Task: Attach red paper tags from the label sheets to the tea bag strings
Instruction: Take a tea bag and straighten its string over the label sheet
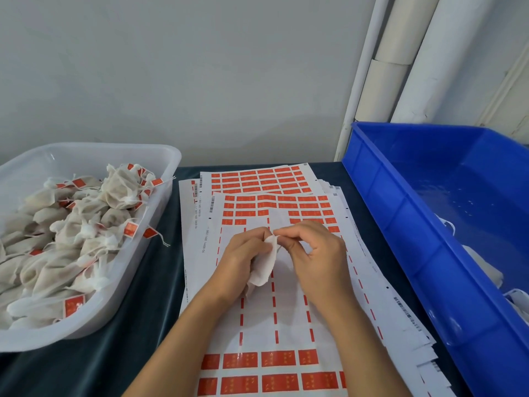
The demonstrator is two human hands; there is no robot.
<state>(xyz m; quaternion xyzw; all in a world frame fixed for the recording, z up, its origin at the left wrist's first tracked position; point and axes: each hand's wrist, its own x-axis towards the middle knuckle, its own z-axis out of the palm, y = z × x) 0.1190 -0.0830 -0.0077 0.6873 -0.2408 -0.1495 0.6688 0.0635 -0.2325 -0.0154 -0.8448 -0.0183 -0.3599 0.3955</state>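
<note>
A white tea bag [264, 266] is held over the middle of the top label sheet [282, 319]. My left hand [242, 257] grips the bag's body from the left. My right hand [313, 253] pinches the bag's top at its fingertips, where both hands meet; the string itself is too small to make out. Red tags [277, 359] remain in rows at the sheet's near end and far end, and its middle is peeled bare. No tag shows on the held bag.
A clear plastic tub [160, 224] at the left holds several tea bags with red tags. A blue bin [400, 213] at the right holds a few white bags. More label sheets [257, 179] lie stacked behind. Dark cloth [143, 296] covers the table.
</note>
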